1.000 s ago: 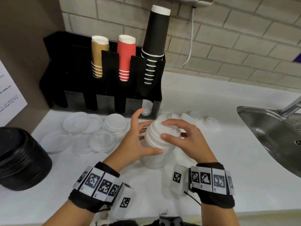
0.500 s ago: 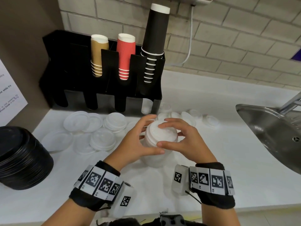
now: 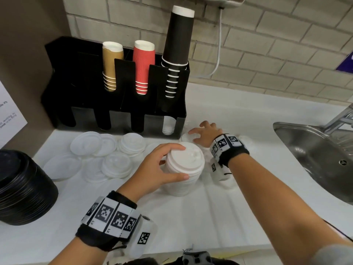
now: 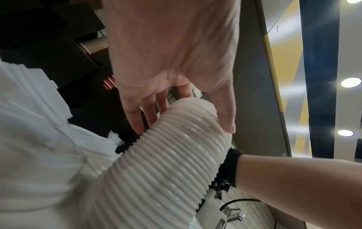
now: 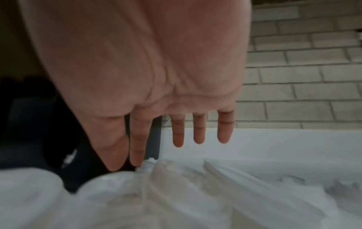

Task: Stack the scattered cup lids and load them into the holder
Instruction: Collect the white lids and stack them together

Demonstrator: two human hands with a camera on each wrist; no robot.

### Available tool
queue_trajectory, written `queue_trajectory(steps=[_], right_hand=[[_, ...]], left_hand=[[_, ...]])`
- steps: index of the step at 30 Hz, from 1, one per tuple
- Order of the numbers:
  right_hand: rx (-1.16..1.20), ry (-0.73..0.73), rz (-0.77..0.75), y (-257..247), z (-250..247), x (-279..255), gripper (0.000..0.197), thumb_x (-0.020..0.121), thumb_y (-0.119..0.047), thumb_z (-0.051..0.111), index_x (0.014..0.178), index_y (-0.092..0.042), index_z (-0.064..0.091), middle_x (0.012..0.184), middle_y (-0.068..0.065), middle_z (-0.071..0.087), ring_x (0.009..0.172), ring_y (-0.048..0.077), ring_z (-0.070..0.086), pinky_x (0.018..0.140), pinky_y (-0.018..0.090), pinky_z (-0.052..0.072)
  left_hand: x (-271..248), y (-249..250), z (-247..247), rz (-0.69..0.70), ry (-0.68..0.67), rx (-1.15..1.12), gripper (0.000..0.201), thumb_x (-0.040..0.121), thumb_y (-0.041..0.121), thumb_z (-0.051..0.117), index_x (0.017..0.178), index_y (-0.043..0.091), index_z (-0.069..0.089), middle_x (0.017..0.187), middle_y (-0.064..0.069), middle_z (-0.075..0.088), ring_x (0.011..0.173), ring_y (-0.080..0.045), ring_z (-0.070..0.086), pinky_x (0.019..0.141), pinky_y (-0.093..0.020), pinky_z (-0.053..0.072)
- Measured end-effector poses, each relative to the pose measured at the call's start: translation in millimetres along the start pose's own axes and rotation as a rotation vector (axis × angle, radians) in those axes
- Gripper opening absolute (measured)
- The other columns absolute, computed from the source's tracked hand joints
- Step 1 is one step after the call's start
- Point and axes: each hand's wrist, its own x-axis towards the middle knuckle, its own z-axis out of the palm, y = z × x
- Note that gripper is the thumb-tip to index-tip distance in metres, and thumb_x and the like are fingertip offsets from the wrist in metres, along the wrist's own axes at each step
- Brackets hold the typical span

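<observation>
Two hands: left (image 3: 152,169), right (image 3: 205,134). One tall stack of white lids (image 3: 184,169). One black holder (image 3: 118,96) with three cup stacks: brown (image 3: 111,64), red (image 3: 143,64), black (image 3: 178,44). One sink (image 3: 315,150).

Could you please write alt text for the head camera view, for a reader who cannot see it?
A person's left hand grips a tall stack of white plastic cup lids on a white counter, while the right hand reaches toward loose lids beside a black cup holder.

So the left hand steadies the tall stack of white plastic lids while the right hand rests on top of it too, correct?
Not quite. The left hand does grip the tall stack of white plastic lids, but the right hand is off it, reaching open toward loose lids beside the black holder, as the head view shows.
</observation>
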Motion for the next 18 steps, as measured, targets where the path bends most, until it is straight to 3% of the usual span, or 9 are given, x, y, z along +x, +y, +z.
queue_trajectory(steps=[5, 8, 14, 18], right_hand=[[-0.121, -0.011, 0.070, 22, -6, 6, 0.030, 0.090, -0.042, 0.053, 0.120, -0.042, 0.056, 0.136, 0.003, 0.037, 0.127, 0.031, 0.031, 0.101, 0.047, 0.029], [-0.214, -0.013, 0.106, 27, -11, 8, 0.036, 0.088, -0.048, 0.053, 0.118, -0.029, 0.060, 0.133, 0.006, 0.040, 0.125, 0.031, 0.032, 0.100, 0.050, 0.029], [0.040, -0.043, -0.054, -1, -4, 10, 0.074, 0.076, -0.064, 0.064, 0.136, -0.028, 0.037, 0.135, 0.005, 0.050, 0.128, 0.029, 0.039, 0.100, 0.045, 0.032], [0.077, -0.107, -0.086, -12, -3, 13, 0.075, 0.077, -0.061, 0.064, 0.139, -0.031, 0.033, 0.138, 0.007, 0.048, 0.128, 0.031, 0.041, 0.105, 0.048, 0.036]], left_hand=[[-2, 0, -1, -0.005, 0.004, -0.018, 0.060, 0.059, 0.042, 0.085, 0.113, 0.047, 0.060, 0.124, 0.030, 0.054, 0.122, 0.003, 0.048, 0.096, -0.010, 0.042], [-2, 1, 0, -0.001, 0.007, -0.023, 0.060, 0.058, 0.044, 0.085, 0.113, 0.047, 0.061, 0.125, 0.029, 0.054, 0.122, 0.002, 0.048, 0.095, -0.011, 0.043], [0, 2, 1, -0.006, 0.015, -0.018, 0.059, 0.063, 0.031, 0.089, 0.112, 0.048, 0.061, 0.123, 0.029, 0.054, 0.122, 0.001, 0.049, 0.098, -0.015, 0.043], [0, 2, 2, 0.005, 0.025, -0.011, 0.060, 0.065, 0.024, 0.089, 0.114, 0.044, 0.061, 0.122, 0.031, 0.053, 0.121, 0.003, 0.048, 0.098, -0.013, 0.042]])
